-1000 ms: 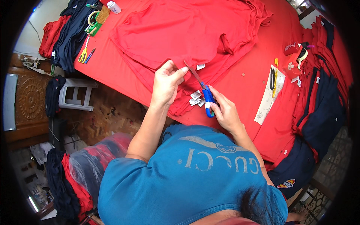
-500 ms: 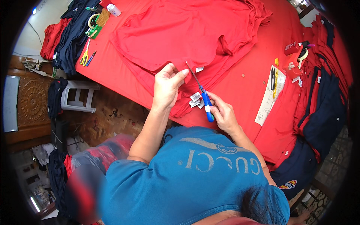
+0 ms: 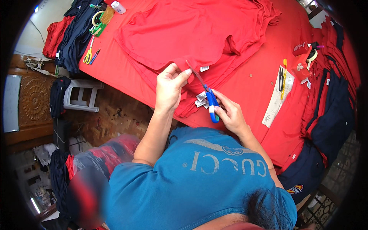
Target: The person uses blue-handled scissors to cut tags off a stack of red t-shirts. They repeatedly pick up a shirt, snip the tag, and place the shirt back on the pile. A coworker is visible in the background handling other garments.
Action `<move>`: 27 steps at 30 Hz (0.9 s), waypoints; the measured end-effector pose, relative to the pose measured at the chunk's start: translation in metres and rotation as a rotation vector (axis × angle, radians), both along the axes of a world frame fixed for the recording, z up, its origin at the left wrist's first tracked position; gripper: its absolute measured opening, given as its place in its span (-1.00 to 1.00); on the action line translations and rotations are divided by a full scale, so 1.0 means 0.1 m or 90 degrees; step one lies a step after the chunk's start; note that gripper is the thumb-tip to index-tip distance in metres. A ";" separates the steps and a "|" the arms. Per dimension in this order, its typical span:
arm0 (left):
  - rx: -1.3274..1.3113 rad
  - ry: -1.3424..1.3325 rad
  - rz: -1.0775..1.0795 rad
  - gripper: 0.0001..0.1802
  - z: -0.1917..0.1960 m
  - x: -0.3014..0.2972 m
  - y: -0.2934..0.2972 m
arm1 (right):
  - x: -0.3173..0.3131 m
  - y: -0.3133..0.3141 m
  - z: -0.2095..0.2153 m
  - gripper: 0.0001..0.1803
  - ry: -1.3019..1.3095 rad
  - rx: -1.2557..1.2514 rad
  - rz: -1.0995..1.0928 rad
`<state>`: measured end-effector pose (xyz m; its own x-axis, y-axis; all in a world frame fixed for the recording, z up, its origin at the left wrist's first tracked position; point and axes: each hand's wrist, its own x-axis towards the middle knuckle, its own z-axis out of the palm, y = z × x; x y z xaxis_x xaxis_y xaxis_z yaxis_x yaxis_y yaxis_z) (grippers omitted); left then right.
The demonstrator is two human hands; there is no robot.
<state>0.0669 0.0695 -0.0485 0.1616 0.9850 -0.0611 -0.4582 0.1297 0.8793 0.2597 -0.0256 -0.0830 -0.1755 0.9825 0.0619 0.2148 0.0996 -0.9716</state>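
Blue-handled metal scissors (image 3: 211, 101), wrapped by the right hand (image 3: 232, 115), barely shift beside the left hand (image 3: 168, 86), its grip pinching a red fabric garment (image 3: 172, 34), so work seems little advanced.

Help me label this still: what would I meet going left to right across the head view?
Carved wooden panel, white stool, white bottle, left hand, blue-handled scissors, right hand, black snips, red tape dispenser.
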 end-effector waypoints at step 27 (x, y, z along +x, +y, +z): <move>0.010 0.052 -0.029 -0.58 0.05 0.04 -0.13 | 0.15 0.00 0.01 -0.54 0.161 -0.140 0.035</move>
